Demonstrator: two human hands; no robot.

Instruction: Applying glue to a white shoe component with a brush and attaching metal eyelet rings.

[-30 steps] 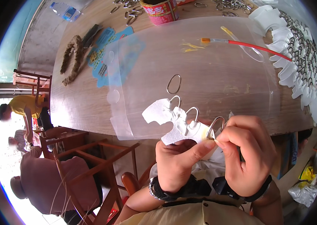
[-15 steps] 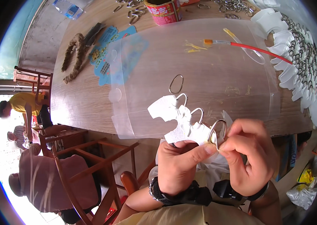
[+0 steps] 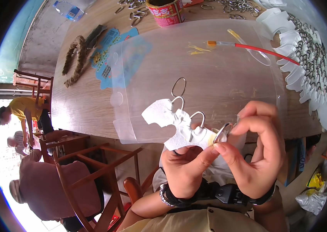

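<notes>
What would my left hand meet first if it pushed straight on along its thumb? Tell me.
The left hand has its thumb aimed up and to the right, so it would first meet the metal ring pinched by the right hand, right at the thumb tip. Depth is hard to judge.

A clear plastic sheet (image 3: pixel 210 73) covers the middle of the wooden worktop (image 3: pixel 78 104). On it, toward the far edge, lies a red-handled tool (image 3: pixel 264 49). A red tin (image 3: pixel 166 11) stands at the far edge with loose metal rings (image 3: pixel 134 8) beside it. Near the far left corner lie a blue printed card (image 3: pixel 107 52), a brown braided cord (image 3: pixel 74 58) and a plastic bottle (image 3: pixel 67 9). White pieces carrying rings (image 3: pixel 306 62) line the right edge. A wooden chair (image 3: pixel 90 174) stands below the near edge.
</notes>
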